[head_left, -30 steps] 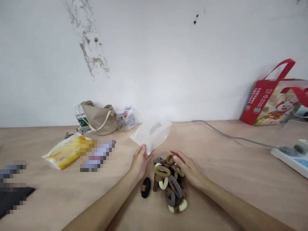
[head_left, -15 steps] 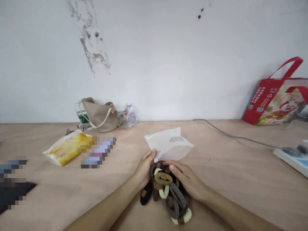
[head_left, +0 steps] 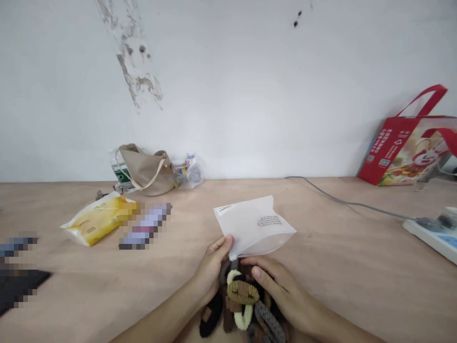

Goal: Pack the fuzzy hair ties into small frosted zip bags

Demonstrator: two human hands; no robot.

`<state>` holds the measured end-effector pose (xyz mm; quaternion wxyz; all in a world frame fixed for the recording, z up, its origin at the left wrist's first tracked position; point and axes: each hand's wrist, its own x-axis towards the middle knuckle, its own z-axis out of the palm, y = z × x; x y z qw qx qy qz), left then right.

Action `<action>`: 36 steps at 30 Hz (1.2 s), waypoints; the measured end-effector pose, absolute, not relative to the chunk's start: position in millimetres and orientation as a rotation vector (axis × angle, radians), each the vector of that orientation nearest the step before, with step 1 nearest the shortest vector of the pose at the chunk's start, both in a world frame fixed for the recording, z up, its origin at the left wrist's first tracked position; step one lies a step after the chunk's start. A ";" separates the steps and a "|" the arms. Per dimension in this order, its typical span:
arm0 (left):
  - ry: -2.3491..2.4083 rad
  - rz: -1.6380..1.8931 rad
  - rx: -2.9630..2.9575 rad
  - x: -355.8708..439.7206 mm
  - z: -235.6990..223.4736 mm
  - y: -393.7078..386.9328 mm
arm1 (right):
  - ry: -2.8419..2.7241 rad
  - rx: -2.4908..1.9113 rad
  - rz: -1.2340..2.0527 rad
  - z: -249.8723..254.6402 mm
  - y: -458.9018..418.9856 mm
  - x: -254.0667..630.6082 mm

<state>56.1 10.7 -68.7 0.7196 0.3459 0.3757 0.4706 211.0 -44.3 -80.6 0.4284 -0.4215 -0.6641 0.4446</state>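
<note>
My left hand (head_left: 213, 267) pinches the lower corner of a frosted white plastic zip bag (head_left: 254, 226) printed with small black text. My right hand (head_left: 282, 291) lies over a heap of knitted hair ties (head_left: 243, 299) in brown, grey, cream and black, with its fingertips just under the bag's lower edge. Whether those fingers grip the bag, I cannot tell. The heap sits directly beneath both hands, and the bottom frame edge cuts it off.
A yellow packet (head_left: 98, 219) and a blurred packet (head_left: 144, 226) lie on the wooden table (head_left: 339, 267). A beige handbag (head_left: 144, 171) and a water bottle (head_left: 119, 170) stand by the wall. To the right are a red gift bag (head_left: 405, 150) and a power strip (head_left: 433, 236).
The hair-tie heap has slid toward me, partly beyond the bottom frame edge. The bag has shifted toward me and to the right, and lies flatter. Both hands have come closer together.
</note>
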 end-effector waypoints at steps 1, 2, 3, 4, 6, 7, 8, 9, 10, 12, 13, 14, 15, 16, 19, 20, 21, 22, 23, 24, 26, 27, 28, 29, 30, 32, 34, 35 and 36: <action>0.829 1.039 0.762 56.2 -67.9 9.1 | -1.654 -1.045 1.123 -80.4 -45.3 210.5; 0.825 1.036 0.759 56.3 -67.2 7.9 | -1.642 -1.030 1.135 -80.1 -45.9 210.2; 0.822 1.034 0.754 56.4 -66.6 7.1 | -1.625 -1.011 1.147 -80.0 -45.9 210.2; 0.821 1.035 0.746 56.4 -66.1 6.7 | -1.605 -0.993 1.153 -80.3 -45.4 210.5; 0.831 1.048 0.723 55.8 -65.6 7.5 | -1.528 -1.010 1.115 -82.9 -41.9 213.3; 0.843 1.059 0.708 55.1 -65.5 8.5 | -1.470 -1.055 1.061 -85.3 -38.9 216.0; 0.858 1.073 0.693 54.1 -65.5 9.8 | -1.403 -1.113 0.991 -88.5 -35.0 219.5; 0.875 1.087 0.683 52.9 -65.4 11.2 | -1.332 -1.170 0.914 -92.2 -30.4 223.9; 0.890 1.099 0.682 51.6 -65.4 12.7 | -1.261 -1.217 0.839 -95.9 -25.3 228.8; 0.915 1.118 0.694 48.9 -65.4 15.3 | -1.151 -1.276 0.727 -102.5 -14.9 239.2; 0.924 1.121 0.703 47.7 -65.5 16.5 | -1.113 -1.296 0.686 -104.8 -10.3 244.0; 0.931 1.116 0.712 46.7 -65.7 17.5 | -1.079 -1.317 0.647 -106.1 -6.4 248.3; 0.936 1.109 0.722 46.0 -66.0 18.4 | -1.055 -1.335 0.611 -106.6 -3.4 251.8; 0.939 1.099 0.732 45.4 -66.5 19.3 | -1.045 -1.347 0.585 -106.2 -1.3 254.4; 0.950 1.096 0.776 44.8 -68.8 22.2 | -1.096 -1.346 0.553 -101.9 0.4 257.6; 0.965 1.128 0.797 44.6 -69.8 23.2 | -1.123 -1.340 0.550 -100.2 0.0 257.4; 0.986 1.175 0.815 44.4 -70.8 24.1 | -1.147 -1.332 0.546 -98.6 -0.7 257.0; 1.005 1.231 0.830 44.1 -71.7 24.8 | -1.165 -1.324 0.539 -97.3 -1.4 256.4; 1.024 1.293 0.843 43.7 -72.5 25.3 | -1.178 -1.316 0.531 -96.4 -2.1 255.7; 1.040 1.346 0.859 43.1 -73.0 25.7 | -1.189 -1.308 0.524 -95.8 -2.6 255.0; 1.068 1.406 0.911 41.8 -73.6 26.0 | -1.208 -1.294 0.517 -95.6 -3.1 254.0; 1.082 1.424 0.957 41.1 -73.9 26.1 | -1.217 -1.289 0.517 -95.8 -3.2 253.5; 1.093 1.438 1.010 40.6 -74.2 26.0 | -1.225 -1.284 0.518 -96.2 -3.2 253.1; 1.099 1.443 1.059 40.2 -74.8 25.9 | -1.231 -1.279 0.522 -96.6 -3.3 252.8; 1.098 1.444 1.095 40.1 -75.4 25.6 | -1.237 -1.275 0.528 -97.0 -3.4 252.4; 1.079 1.427 1.135 40.6 -77.0 24.5 | -1.246 -1.262 0.543 -97.6 -3.8 251.3; 1.050 1.414 1.152 41.7 -78.1 22.6 | -1.250 -1.244 0.557 -97.7 -4.5 250.0; 1.039 1.420 1.168 42.3 -78.2 21.4 | -1.251 -1.231 0.565 -97.7 -4.9 249.3; 1.033 1.432 1.189 42.8 -77.9 20.0 | -1.250 -1.217 0.572 -97.6 -5.2 248.6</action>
